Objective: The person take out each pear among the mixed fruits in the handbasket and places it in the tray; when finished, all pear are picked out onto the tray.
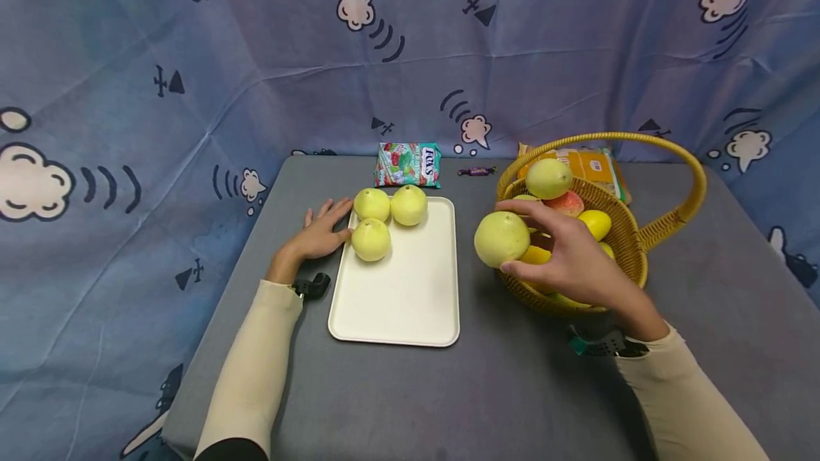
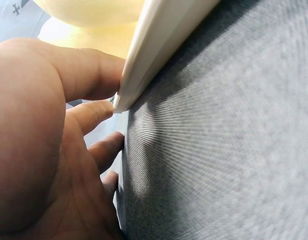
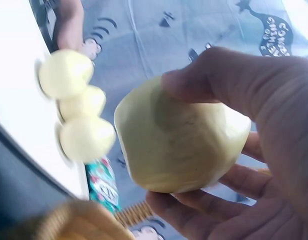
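My right hand holds a round pale yellow-green fruit between thumb and fingers, raised over the left side of a yellow woven basket. In the right wrist view the thumb lies across one side of this fruit, with fingers on the opposite side. Three similar fruits sit grouped in the far left corner of a white tray. My left hand rests beside that corner with its fingers extended. In the left wrist view, the thumb touches the tray rim.
Inside the basket are another pale fruit, a reddish fruit and lemons. Its tall handle arches over it. Behind stand a Fox's candy bag, a small purple-wrapped sweet and an orange packet.
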Demonstrator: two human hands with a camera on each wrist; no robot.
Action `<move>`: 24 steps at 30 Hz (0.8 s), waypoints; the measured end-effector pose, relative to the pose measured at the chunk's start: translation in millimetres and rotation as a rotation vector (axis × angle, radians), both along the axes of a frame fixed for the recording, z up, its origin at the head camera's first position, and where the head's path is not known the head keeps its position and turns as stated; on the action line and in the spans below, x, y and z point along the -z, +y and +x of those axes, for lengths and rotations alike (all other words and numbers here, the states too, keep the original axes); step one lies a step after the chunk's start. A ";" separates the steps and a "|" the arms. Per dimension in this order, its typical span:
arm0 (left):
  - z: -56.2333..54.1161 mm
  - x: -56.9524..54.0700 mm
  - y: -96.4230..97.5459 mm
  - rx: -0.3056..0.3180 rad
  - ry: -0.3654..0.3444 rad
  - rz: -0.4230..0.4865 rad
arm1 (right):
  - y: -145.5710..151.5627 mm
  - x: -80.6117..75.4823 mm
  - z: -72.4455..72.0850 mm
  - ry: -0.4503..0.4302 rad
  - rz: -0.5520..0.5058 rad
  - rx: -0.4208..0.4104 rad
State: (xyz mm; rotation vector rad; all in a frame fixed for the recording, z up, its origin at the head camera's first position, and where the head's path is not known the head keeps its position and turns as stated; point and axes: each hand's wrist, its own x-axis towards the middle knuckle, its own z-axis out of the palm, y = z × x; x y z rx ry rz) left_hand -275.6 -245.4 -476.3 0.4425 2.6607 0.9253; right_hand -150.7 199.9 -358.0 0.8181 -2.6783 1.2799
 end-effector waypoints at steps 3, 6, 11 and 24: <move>0.8 -1.4 1.2 -0.002 0.002 -0.017 | -14.2 5.7 -7.0 -0.024 -0.006 -0.034; 0.8 -1.8 1.4 -0.005 0.001 -0.015 | -29.1 12.3 -13.3 -0.045 -0.024 -0.056; 0.8 -0.9 1.0 -0.006 -0.002 -0.011 | -53.8 23.4 -22.2 -0.074 -0.069 -0.097; 0.3 1.2 -0.3 0.002 0.009 0.000 | -105.0 62.9 -43.5 -0.144 -0.162 -0.026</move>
